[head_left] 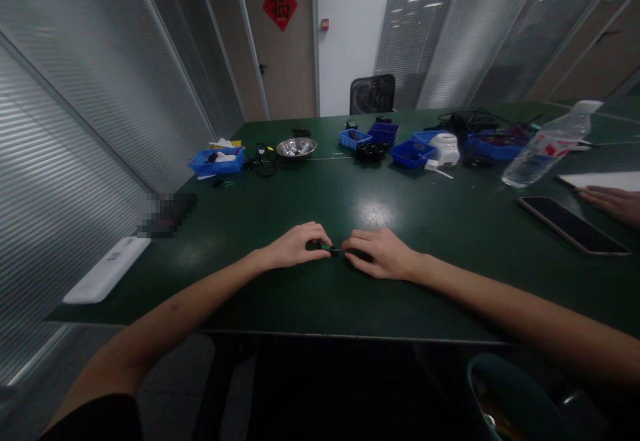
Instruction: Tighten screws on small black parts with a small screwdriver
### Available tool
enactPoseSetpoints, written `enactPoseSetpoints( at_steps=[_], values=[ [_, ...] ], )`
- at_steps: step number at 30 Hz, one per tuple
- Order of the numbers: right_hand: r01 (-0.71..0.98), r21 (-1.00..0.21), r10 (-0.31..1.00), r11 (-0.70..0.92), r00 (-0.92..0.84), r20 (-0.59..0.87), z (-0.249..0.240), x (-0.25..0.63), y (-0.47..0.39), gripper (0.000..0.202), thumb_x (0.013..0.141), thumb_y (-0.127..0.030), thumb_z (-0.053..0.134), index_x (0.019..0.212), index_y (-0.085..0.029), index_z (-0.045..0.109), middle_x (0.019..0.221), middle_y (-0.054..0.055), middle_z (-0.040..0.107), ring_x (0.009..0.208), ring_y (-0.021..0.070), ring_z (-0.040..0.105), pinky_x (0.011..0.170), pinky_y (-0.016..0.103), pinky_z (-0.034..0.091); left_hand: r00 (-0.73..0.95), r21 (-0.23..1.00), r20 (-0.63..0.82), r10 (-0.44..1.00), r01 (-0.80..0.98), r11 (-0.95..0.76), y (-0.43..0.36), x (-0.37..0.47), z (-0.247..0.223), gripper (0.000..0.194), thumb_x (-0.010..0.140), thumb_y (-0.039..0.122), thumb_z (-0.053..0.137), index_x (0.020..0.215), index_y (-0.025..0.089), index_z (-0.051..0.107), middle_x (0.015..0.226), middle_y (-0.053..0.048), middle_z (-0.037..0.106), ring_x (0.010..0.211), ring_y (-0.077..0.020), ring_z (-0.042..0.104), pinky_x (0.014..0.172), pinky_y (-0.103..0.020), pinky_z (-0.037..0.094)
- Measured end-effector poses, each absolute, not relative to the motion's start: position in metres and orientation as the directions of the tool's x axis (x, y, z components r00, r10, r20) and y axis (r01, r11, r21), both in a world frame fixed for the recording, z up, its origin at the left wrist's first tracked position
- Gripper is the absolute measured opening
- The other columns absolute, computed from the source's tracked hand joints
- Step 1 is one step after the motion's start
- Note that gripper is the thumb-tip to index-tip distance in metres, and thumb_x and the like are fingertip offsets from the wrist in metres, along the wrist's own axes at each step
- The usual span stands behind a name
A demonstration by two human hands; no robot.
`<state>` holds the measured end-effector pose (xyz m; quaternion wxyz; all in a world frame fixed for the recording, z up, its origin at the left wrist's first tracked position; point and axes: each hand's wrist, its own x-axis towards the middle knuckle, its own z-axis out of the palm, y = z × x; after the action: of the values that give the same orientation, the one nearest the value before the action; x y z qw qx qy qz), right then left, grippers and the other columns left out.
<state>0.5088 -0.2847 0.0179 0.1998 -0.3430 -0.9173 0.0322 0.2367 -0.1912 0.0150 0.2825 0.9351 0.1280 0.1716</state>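
Note:
My left hand (299,245) rests low over the green table (295,307), its thumb and fingers closed on a small green circuit board (326,247) with a dark end. Just to the right, my right hand (383,253) is curled, fingertips together near that dark end. A thin, pale sliver (339,250) bridges the gap between the board and my right fingertips. What exactly my right fingers pinch is too small to make out, and the fingers hide part of the board.
Across the back stand a blue tray (217,163), a metal bowl (297,148), a blue bin (413,154) and cables. At right are a plastic bottle (545,147), a phone (573,225) and another person's hand (613,202). A white case (107,271) lies left; a bin (515,394) stands below.

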Motion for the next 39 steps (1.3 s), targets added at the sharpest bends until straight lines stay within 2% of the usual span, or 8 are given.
enactPoseSetpoints(
  at_steps=[7,13,19,24,31,39],
  values=[
    [0.627,-0.226,0.664,0.745,-0.670,0.332,0.016,0.508,-0.283,0.027,0.109,-0.031,0.048,0.121,-0.018,0.068,0.098,0.007,0.069,0.075,0.0157,0.063,0.064,0.028,0.044,0.904,0.567,0.237,0.355,0.168,-0.807,-0.193,0.238,0.016,0.023,0.100,0.038,0.069,0.113,0.020,0.073,0.105,-0.007,0.067,0.100,-0.0223,0.060,0.087,-0.034,0.047],
    [0.625,-0.228,0.662,0.747,-0.665,0.347,0.015,0.508,-0.284,0.026,0.108,-0.032,0.049,0.119,-0.019,0.068,0.097,0.007,0.070,0.072,0.0154,0.063,0.062,0.028,0.045,0.900,0.573,0.234,0.367,0.177,-0.800,-0.194,0.239,0.017,0.023,0.100,0.039,0.068,0.112,0.020,0.073,0.105,-0.008,0.067,0.101,-0.0225,0.061,0.088,-0.035,0.047],
    [0.619,-0.389,0.723,0.682,-0.491,0.486,0.015,0.512,-0.284,0.021,0.107,-0.032,0.053,0.116,-0.018,0.067,0.100,0.007,0.073,0.077,0.0165,0.067,0.069,0.029,0.050,0.887,0.649,0.215,0.409,0.182,-0.738,-0.189,0.231,0.024,0.025,0.099,0.039,0.069,0.112,0.018,0.072,0.104,-0.008,0.067,0.095,-0.0203,0.061,0.084,-0.033,0.048],
    [0.641,-0.494,0.788,0.587,-0.312,0.531,0.014,0.518,-0.279,0.021,0.106,-0.035,0.055,0.111,-0.018,0.068,0.084,0.003,0.071,0.066,0.0146,0.061,0.062,0.028,0.045,0.964,0.761,0.096,0.249,0.090,-0.642,-0.188,0.223,0.037,0.025,0.095,0.042,0.075,0.110,0.022,0.077,0.106,-0.008,0.071,0.103,-0.0218,0.063,0.092,-0.036,0.048],
    [0.646,-0.489,0.789,0.586,-0.316,0.527,0.013,0.517,-0.278,0.021,0.106,-0.036,0.056,0.108,-0.019,0.068,0.081,0.002,0.070,0.064,0.0142,0.060,0.062,0.028,0.044,0.997,0.808,0.020,0.071,0.026,-0.589,-0.191,0.225,0.048,0.022,0.087,0.047,0.083,0.104,0.033,0.084,0.112,-0.007,0.076,0.110,-0.0257,0.062,0.104,-0.044,0.044],
    [0.632,-0.498,0.787,0.594,-0.327,0.524,0.015,0.516,-0.279,0.021,0.106,-0.036,0.055,0.108,-0.018,0.068,0.083,0.003,0.072,0.064,0.0140,0.060,0.061,0.028,0.045,0.997,0.866,-0.047,0.056,0.069,-0.495,-0.193,0.220,0.066,0.025,0.076,0.053,0.090,0.096,0.038,0.086,0.114,-0.003,0.080,0.106,-0.0273,0.062,0.097,-0.047,0.048]
  ],
)
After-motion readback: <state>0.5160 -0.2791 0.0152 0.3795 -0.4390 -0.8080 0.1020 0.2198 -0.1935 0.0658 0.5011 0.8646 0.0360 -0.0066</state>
